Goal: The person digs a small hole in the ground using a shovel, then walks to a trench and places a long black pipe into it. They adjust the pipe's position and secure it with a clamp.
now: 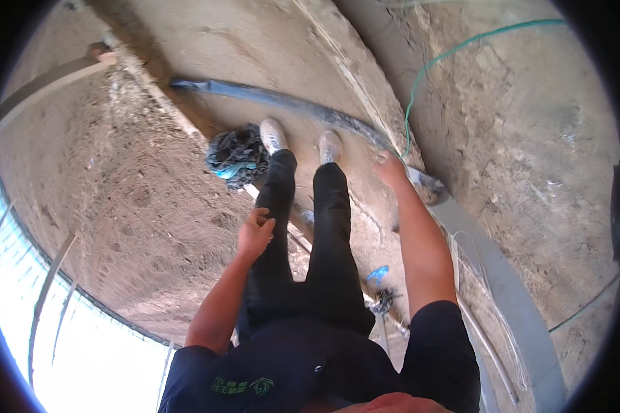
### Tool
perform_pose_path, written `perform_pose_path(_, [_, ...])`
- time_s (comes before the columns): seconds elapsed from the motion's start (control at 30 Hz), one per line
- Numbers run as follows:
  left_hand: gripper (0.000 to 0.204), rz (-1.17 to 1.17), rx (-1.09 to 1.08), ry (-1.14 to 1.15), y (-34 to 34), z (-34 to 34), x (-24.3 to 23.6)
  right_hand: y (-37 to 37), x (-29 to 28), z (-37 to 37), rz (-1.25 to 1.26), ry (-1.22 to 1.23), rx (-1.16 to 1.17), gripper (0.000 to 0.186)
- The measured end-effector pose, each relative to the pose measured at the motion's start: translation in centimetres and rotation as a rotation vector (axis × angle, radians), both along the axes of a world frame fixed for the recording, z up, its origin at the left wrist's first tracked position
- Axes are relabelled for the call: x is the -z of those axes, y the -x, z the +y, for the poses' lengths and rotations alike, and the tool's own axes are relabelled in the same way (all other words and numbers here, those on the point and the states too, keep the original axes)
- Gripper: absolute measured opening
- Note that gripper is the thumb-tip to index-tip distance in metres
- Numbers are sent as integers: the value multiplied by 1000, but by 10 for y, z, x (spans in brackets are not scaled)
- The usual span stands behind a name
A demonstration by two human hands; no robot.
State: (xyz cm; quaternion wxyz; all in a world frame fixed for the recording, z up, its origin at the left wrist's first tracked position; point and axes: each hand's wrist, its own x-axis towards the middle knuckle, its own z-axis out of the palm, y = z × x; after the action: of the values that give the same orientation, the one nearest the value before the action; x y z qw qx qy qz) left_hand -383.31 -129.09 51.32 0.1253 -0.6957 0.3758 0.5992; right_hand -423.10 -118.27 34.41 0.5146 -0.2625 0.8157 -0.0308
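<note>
Hands apart. Left hand (255, 236) by left thigh, fingers loosely curled and parted. Right hand (390, 169) extended at green cord (425, 67) beside dark flat hose (289, 103); can't tell if gripping. Cord runs upper right; hose lies across ground beyond shoes (330, 146). Crumpled black plastic (229, 153) near left shoe.

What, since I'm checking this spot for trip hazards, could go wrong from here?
The long dark strip lies crosswise just ahead of both shoes, so a forward step might end in a trip. The crumpled black plastic beside the left shoe could snag a step. The green cord runs close to the right hand and might catch it; whether it is held is unclear.
</note>
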Motion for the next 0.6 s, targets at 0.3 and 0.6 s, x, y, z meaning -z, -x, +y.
perform_pose_path(0.3, [24,-13,277,299,-34,4,66,-5,198,21,211,-130,-227,55])
perform_pose_path(0.6, [22,0,336,409,-19,-23,61,8,338,36,301,-170,-377,65])
